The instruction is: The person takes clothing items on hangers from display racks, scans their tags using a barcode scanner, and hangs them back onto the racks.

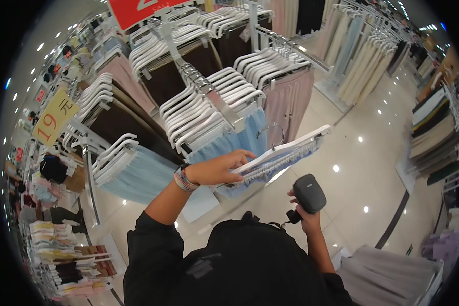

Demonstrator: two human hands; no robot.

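Observation:
A white hanger (290,145) with a silver hook carries a light blue garment (262,176) with a gathered waistband. My left hand (222,167) is at the hanger's left end, its fingers bent round it; bands circle the wrist. My right hand (307,217) holds a dark grey device (309,194) with a rounded body, lower right of the hanger and apart from it. Behind the held hanger, more light blue garments (222,140) hang on white hangers from a metal rail (222,108).
Racks of brown and pink trousers (289,104) stand ahead. A yellow price sign (54,117) is at the left, a red sign (140,11) at the top. Clothes racks line the right side beyond the tiled floor (359,168). A grey garment (387,275) hangs at the lower right.

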